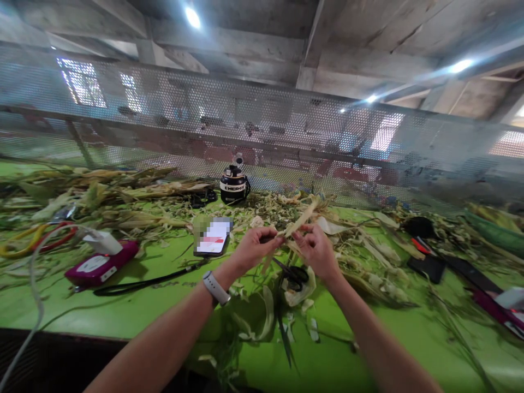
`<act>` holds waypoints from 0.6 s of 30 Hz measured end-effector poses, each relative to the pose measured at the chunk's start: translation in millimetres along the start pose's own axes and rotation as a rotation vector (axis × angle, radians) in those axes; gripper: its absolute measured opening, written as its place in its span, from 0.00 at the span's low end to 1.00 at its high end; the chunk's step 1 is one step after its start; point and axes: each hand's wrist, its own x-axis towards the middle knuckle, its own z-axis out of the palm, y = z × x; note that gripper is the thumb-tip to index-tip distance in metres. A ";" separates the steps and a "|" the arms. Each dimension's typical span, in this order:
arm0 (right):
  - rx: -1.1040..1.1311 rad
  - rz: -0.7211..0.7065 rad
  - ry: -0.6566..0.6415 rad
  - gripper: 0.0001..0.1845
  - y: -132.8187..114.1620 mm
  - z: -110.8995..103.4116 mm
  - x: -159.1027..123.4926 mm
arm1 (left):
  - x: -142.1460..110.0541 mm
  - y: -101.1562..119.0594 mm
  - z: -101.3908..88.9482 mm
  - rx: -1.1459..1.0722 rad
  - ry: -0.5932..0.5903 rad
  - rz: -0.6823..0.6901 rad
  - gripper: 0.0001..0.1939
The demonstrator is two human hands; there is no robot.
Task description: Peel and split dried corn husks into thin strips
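Note:
Between my two hands is a pale strip of corn husk point(304, 216), its frayed end pointing up and to the right. My left hand point(257, 248), with a light wristband point(216, 288) on the wrist, pinches the lower end. Close beside it, my right hand point(317, 250) is closed on the same strip with thumb and fingers. Below the hands lie black-handled scissors point(295, 276), partly over pale husk scraps point(302, 292). More curled husk pieces point(266, 314) are scattered nearer to me.
A lit phone point(215, 236) lies left of my hands, with a dark bottle point(233, 185) behind. Purple power strips point(102, 266) sit at both sides. Husks point(102, 188) pile along the green table point(164, 311), before a perforated metal screen point(262, 125). A black device point(426, 267) lies right.

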 end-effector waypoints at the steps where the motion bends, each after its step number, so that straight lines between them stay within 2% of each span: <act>1: 0.015 0.024 -0.052 0.19 -0.9 -5.3 2.6 | 1.4 -0.3 -2.1 -0.023 0.018 -0.017 0.17; 4: 0.112 0.144 -0.254 0.19 -6.0 -23.1 9.2 | 4.6 -0.9 -7.7 -0.076 0.059 -0.057 0.17; 6: 0.236 0.214 -0.319 0.19 -9.8 -33.7 11.1 | 5.3 -0.9 -10.0 -0.096 0.053 -0.071 0.16; 10: 0.528 0.223 -0.239 0.18 -14.1 -44.3 9.2 | 4.3 -2.4 -10.6 -0.089 0.016 -0.080 0.15; 12: 0.621 0.202 -0.246 0.18 -15.5 -43.7 6.3 | 3.7 -4.3 -9.6 -0.091 -0.005 -0.089 0.15; 15: 0.644 0.173 -0.326 0.22 -18.0 -37.1 1.8 | 3.4 -7.0 -7.4 -0.108 -0.043 -0.101 0.15; 18: 0.614 0.133 -0.302 0.19 -18.0 -27.4 -0.2 | 3.7 -7.9 -5.0 -0.114 -0.058 -0.117 0.16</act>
